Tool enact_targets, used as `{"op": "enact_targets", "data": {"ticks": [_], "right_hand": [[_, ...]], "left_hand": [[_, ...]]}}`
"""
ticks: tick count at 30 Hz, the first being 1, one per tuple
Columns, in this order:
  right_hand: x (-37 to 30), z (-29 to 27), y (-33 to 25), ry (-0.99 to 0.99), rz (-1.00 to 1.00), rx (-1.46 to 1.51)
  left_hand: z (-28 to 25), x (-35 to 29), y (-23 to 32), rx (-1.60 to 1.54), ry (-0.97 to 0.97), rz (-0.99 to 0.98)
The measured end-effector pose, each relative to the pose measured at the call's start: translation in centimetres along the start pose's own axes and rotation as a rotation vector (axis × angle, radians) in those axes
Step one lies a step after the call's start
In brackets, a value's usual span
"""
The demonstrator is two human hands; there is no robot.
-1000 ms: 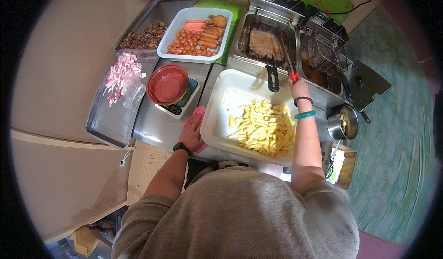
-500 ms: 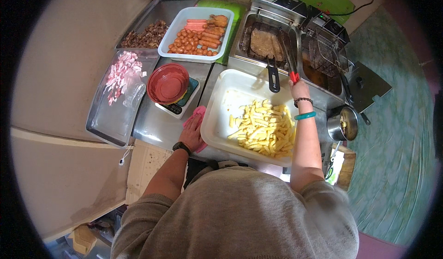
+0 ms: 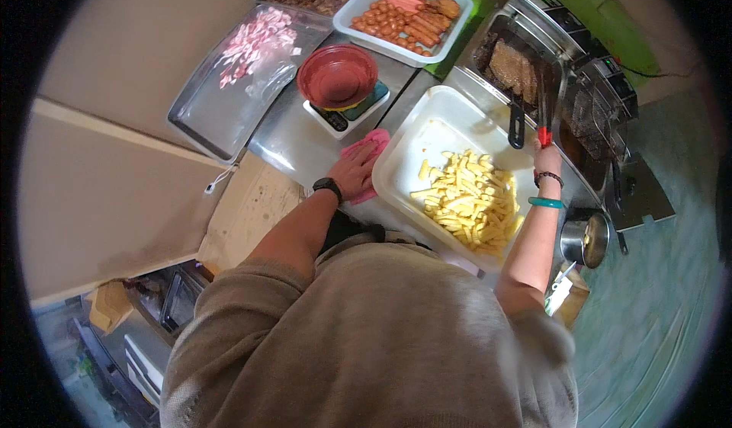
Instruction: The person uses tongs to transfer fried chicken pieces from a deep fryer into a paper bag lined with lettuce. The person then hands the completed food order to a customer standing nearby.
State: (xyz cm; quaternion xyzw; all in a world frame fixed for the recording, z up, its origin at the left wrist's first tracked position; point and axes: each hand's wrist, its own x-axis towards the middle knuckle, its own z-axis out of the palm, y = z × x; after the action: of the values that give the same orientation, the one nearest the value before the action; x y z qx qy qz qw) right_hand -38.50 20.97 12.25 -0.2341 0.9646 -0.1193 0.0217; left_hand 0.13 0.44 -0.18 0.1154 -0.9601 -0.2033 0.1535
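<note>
My left hand [image 3: 354, 175] lies flat with its fingers stretched over a pink cloth [image 3: 377, 137] on the metal counter, beside the white tub [image 3: 391, 170]. In the tub sits a heap of pale yellow potato fries [image 3: 474, 203]. My right hand [image 3: 547, 158] is closed around the red grip of metal tongs [image 3: 544, 104]. The tongs reach over the near fryer [image 3: 476, 79], next to its wire basket with brown, bubbly contents [image 3: 512, 68]. A black basket handle [image 3: 517, 127] sticks out over the tub. The tongs' tips are hard to make out.
A red bowl [image 3: 337, 77] rests on a kitchen scale [image 3: 341, 125]. Behind it, a pale tray [image 3: 396, 49] holds sausages and fried pieces. Sliced raw meat lies in a metal tray [image 3: 217, 127] on the left. To the right are a second fryer [image 3: 591, 115] and a metal pot [image 3: 585, 239].
The view has turned, so the counter's things appear shifted right and up. My right hand still holds the tongs at the fryer; my left hand stays on the pink cloth.
</note>
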Motion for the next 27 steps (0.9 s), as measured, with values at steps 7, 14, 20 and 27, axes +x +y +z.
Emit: {"op": "enact_targets", "data": {"ticks": [7,14,20,27], "right_hand": [[0.1,0.5,0.5,0.033,0.039,0.025],[-0.1,0.4,0.0,0.032,0.062,-0.034],[0.0,0.6,0.5,0.024,0.061,-0.041],[-0.7,0.3,-0.1,0.011,0.024,-0.028]], "left_hand": [[0.1,-0.4,-0.2,0.040,0.022,0.032],[0.7,-0.3,-0.6,0.047,-0.002,0.014],[0.5,0.0,-0.3,0.062,0.030,0.023],[0.5,0.4,-0.5,0.051,0.074,0.069]]}}
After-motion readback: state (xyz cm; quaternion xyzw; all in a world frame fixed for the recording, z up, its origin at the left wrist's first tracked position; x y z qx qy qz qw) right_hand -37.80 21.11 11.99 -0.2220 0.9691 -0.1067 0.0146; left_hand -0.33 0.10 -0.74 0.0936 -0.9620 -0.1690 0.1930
